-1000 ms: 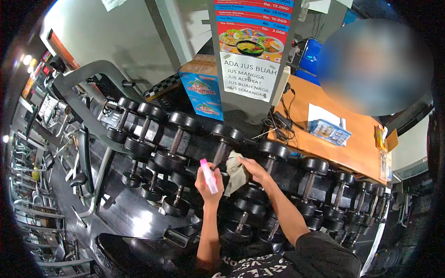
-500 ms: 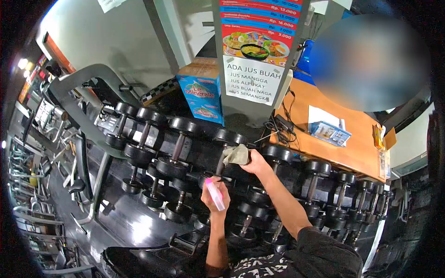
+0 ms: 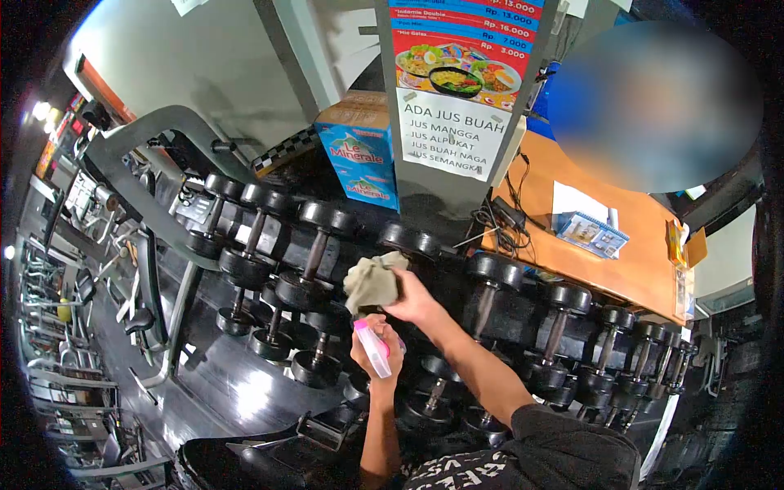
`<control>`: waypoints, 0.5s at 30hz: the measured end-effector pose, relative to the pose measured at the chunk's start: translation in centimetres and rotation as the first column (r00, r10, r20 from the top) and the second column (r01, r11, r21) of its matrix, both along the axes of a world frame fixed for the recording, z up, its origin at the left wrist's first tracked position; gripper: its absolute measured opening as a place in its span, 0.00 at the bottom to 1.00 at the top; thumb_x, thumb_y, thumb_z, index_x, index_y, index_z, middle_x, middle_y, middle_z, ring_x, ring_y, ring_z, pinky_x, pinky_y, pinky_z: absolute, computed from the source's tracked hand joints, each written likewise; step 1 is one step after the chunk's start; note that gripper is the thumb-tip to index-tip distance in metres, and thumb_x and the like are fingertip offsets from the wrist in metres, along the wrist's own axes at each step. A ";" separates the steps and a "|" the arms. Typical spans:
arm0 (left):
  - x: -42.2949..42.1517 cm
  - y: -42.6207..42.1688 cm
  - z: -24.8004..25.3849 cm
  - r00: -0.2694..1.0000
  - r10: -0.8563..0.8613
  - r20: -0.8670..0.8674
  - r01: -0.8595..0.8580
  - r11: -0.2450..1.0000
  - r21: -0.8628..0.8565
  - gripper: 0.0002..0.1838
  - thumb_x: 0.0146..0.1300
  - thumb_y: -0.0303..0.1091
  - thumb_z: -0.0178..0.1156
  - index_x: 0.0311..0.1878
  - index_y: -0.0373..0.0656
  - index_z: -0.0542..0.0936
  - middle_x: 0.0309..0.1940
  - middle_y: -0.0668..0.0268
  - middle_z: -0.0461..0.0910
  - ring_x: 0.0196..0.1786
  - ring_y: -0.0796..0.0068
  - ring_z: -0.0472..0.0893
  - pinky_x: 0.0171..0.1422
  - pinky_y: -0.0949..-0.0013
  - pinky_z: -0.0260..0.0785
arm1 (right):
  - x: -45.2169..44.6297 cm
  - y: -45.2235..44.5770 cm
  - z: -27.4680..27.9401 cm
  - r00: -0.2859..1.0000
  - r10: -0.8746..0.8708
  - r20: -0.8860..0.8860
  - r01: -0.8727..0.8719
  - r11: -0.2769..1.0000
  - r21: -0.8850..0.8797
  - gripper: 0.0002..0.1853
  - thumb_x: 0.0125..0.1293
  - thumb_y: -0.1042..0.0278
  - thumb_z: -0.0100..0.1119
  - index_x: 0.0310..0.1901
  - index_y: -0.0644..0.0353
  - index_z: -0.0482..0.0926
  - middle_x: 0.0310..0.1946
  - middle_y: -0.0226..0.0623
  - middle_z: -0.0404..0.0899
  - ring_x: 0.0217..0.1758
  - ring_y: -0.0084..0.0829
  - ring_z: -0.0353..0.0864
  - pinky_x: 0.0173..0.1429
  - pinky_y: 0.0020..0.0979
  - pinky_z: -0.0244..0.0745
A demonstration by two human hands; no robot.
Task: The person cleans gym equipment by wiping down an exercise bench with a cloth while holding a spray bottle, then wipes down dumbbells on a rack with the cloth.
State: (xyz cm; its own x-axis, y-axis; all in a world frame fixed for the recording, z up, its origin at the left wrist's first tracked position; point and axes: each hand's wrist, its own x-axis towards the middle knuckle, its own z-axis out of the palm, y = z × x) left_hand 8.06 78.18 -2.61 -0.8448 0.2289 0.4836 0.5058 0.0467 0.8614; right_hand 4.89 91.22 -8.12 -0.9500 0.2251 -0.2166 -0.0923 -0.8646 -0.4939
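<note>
- One dumbbell rack (image 3: 445, 284), spanning the middle, dumbbells in two visible tiers.
- One orange-brown table (image 3: 535, 163) at upper right, behind the rack.
- One grey pillar (image 3: 441, 208), bearing one menu poster (image 3: 461, 49) above one white sign (image 3: 449, 135); just left of it, a blue carton (image 3: 357, 151) with two Le Minerale logos.
- About ten dumbbells along the upper tier, crowded at far right; three clear at the lower left, the rest too hidden for a sure count.
- Fourth dumbbell (image 3: 408, 239) from the left in the upper tier: far head visible, handle hidden behind cloth and fingers.
- Two grips, near each other, both occupied: right grip (image 3: 412, 299) closed around cloth, left grip (image 3: 392, 339) wrapped around a bottle, just below.
- One grey-green cloth (image 3: 372, 282), bunched beyond the right grip's fingers, to their left; contact with the dumbbell impossible to tell.
- One desk calendar (image 3: 594, 233) on the table.
- One pink-and-white spray bottle (image 3: 375, 349), tilted inside the left grip, pink end nearest the cloth.
</note>
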 end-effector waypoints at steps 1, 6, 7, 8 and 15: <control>0.0 0.0 -0.6 1.000 0.021 -0.021 -0.020 1.000 0.023 0.08 0.61 0.27 0.61 0.40 0.35 0.74 0.36 0.58 0.82 0.32 0.67 0.81 0.39 0.67 0.74 | -2.0 -0.3 -1.8 1.000 -0.012 0.017 0.016 0.967 -0.254 0.15 0.70 0.63 0.45 0.52 0.58 0.75 0.50 0.38 0.79 0.57 0.37 0.77 0.66 0.41 0.69; -0.3 -0.6 -2.1 1.000 0.006 -0.029 -0.006 1.000 0.027 0.08 0.58 0.25 0.62 0.39 0.36 0.74 0.36 0.58 0.81 0.37 0.63 0.82 0.44 0.65 0.74 | -8.8 -0.5 -5.8 0.885 -0.257 0.389 0.460 0.621 -0.635 0.15 0.73 0.64 0.38 0.49 0.58 0.75 0.48 0.38 0.80 0.51 0.37 0.81 0.56 0.42 0.80; -0.3 -0.6 -2.1 0.999 0.004 -0.032 -0.003 1.000 0.028 0.08 0.58 0.25 0.62 0.39 0.36 0.74 0.36 0.58 0.81 0.37 0.63 0.82 0.44 0.65 0.74 | -9.4 -0.2 -6.5 0.888 -0.275 0.368 0.459 0.557 -0.692 0.16 0.73 0.65 0.37 0.49 0.59 0.76 0.47 0.38 0.81 0.49 0.37 0.82 0.53 0.40 0.82; -0.2 -0.6 -2.2 0.999 0.016 -0.039 -0.016 1.000 0.008 0.08 0.58 0.24 0.62 0.39 0.36 0.74 0.36 0.57 0.81 0.37 0.62 0.82 0.44 0.65 0.75 | -9.6 0.3 -7.2 0.889 -0.276 0.366 0.458 0.558 -0.692 0.16 0.73 0.65 0.37 0.49 0.59 0.76 0.47 0.38 0.81 0.49 0.37 0.82 0.53 0.40 0.82; 0.1 -0.6 -1.2 0.997 -0.061 0.039 0.059 0.998 0.034 0.07 0.58 0.19 0.55 0.40 0.36 0.74 0.37 0.59 0.77 0.40 0.67 0.78 0.47 0.65 0.72 | -6.1 2.0 -3.8 0.908 -0.304 0.288 0.405 0.462 -0.789 0.16 0.71 0.76 0.38 0.54 0.66 0.73 0.54 0.45 0.76 0.58 0.41 0.77 0.63 0.41 0.74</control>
State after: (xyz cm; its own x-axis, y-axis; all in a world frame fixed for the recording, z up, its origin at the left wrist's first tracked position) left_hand 8.11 77.54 -3.81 -0.8489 0.2645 0.4576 0.4718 -0.0109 0.8816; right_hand -1.21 93.20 -11.88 -0.7948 0.2123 -0.5686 -0.4867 -0.7827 0.3880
